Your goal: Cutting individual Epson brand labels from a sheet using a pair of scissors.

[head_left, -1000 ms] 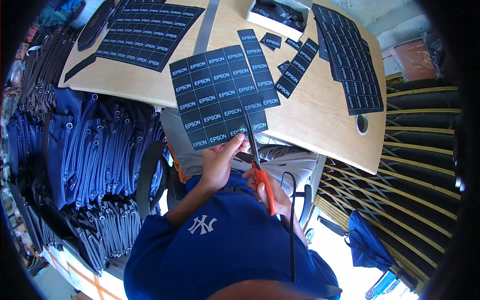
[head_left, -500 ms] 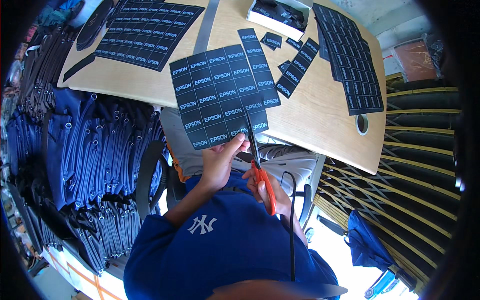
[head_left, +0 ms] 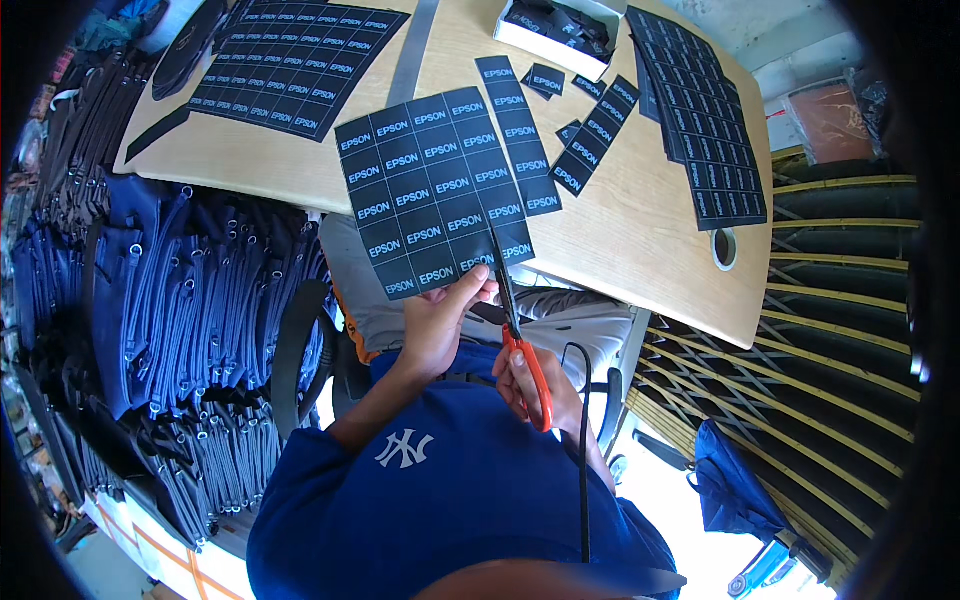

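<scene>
My left hand (head_left: 440,325) pinches the lower edge of a black sheet of square labels with white lettering (head_left: 430,190), held up over the table's near edge. My right hand (head_left: 545,385) grips red-handled scissors (head_left: 520,335); their blades point up into the sheet's lower right part, between two columns of labels. A cut strip of labels (head_left: 520,135) lies on the wooden table (head_left: 640,230) just right of the sheet.
A full label sheet (head_left: 300,65) lies at the table's far left, another (head_left: 700,110) at the right, with short strips (head_left: 595,135) and loose labels between. A white box (head_left: 560,25) stands at the back. Blue bags (head_left: 170,310) are piled at my left.
</scene>
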A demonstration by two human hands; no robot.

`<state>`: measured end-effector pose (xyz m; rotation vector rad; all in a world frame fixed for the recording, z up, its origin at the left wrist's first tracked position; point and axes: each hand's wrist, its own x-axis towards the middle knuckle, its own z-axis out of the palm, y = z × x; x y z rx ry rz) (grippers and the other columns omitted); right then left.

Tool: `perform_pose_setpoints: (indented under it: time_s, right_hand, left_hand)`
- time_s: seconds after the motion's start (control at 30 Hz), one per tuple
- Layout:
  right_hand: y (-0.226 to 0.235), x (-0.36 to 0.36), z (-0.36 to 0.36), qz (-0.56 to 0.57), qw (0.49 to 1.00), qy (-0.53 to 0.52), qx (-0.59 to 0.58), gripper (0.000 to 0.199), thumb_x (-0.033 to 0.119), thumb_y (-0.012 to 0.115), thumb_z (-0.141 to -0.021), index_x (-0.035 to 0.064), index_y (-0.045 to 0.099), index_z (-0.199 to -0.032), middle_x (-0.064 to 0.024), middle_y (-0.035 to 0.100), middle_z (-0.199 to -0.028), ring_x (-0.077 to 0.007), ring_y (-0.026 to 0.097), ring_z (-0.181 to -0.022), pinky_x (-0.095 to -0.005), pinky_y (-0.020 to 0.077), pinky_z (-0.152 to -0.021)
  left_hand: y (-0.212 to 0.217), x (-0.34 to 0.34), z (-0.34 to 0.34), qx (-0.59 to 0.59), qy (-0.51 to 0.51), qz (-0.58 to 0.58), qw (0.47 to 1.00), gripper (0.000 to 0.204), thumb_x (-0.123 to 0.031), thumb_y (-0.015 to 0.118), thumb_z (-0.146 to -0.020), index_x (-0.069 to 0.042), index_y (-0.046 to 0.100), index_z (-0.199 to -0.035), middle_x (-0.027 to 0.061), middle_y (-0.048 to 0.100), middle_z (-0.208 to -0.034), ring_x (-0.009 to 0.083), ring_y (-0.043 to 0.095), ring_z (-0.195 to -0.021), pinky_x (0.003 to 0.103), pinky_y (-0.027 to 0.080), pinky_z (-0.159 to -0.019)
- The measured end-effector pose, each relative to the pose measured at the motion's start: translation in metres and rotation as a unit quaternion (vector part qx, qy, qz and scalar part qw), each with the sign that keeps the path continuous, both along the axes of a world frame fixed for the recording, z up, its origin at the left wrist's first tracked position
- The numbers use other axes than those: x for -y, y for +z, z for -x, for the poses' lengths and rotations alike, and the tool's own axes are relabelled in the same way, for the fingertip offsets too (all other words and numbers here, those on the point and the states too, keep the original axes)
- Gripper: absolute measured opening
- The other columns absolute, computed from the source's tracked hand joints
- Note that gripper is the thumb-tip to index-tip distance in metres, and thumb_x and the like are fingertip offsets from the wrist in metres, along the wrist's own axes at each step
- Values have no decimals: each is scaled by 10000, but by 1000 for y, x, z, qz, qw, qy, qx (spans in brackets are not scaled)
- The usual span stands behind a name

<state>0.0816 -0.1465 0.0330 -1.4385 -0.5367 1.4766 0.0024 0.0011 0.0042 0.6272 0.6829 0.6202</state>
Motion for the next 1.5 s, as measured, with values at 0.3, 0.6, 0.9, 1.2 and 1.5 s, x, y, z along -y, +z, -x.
perform_pose_setpoints:
  time_s: [0.3, 0.6, 0.9, 1.2, 1.5]
  right_hand:
    - [10, -1, 0, 50, 999, -13, 9, 417, 379, 426, -969, 8, 489, -790, -22, 457, -480, -87, 439, -346, -227, 324, -321]
    - [20, -3, 0, 71, 997, -14, 14, 402, 368, 441, -965, 20, 479, -766, -17, 446, -469, -87, 441, -344, -231, 332, -322]
    - [-2, 6, 3, 12, 1000, 9, -4, 408, 405, 411, -964, 23, 493, -847, 15, 445, -521, -67, 437, -394, -210, 333, -386]
    - [-11, 6, 5, -40, 999, 34, 9, 749, 719, 329, -831, 2, 461, -1004, -2, 403, -672, -54, 349, -452, -207, 274, -410]
    - [-8, 2, 2, -29, 999, 8, -18, 660, 634, 321, -891, -3, 483, -960, 0, 425, -634, -67, 411, -505, -227, 333, -446]
  left_hand:
    - [2, -3, 0, 0, -9, -2, 1000, 161, -49, 648, -840, -9, 603, -989, 71, 644, -890, 142, 638, -779, 259, 517, -697]
    - [10, -3, -4, -11, 1, 21, 1000, 169, -92, 633, -865, -9, 594, -1006, 74, 639, -891, 134, 626, -786, 262, 502, -697]
    - [2, -3, -5, -47, 19, 4, 999, 156, -151, 618, -886, -24, 589, -973, 64, 630, -848, 120, 603, -720, 256, 473, -645]
    - [8, 1, -3, -38, 12, -3, 999, 158, -137, 631, -876, -8, 596, -959, 63, 629, -831, 119, 603, -675, 243, 469, -596]
    - [8, 9, 1, -90, -15, -29, 995, 162, -150, 639, -873, -4, 607, -935, 71, 639, -805, 127, 617, -672, 244, 478, -583]
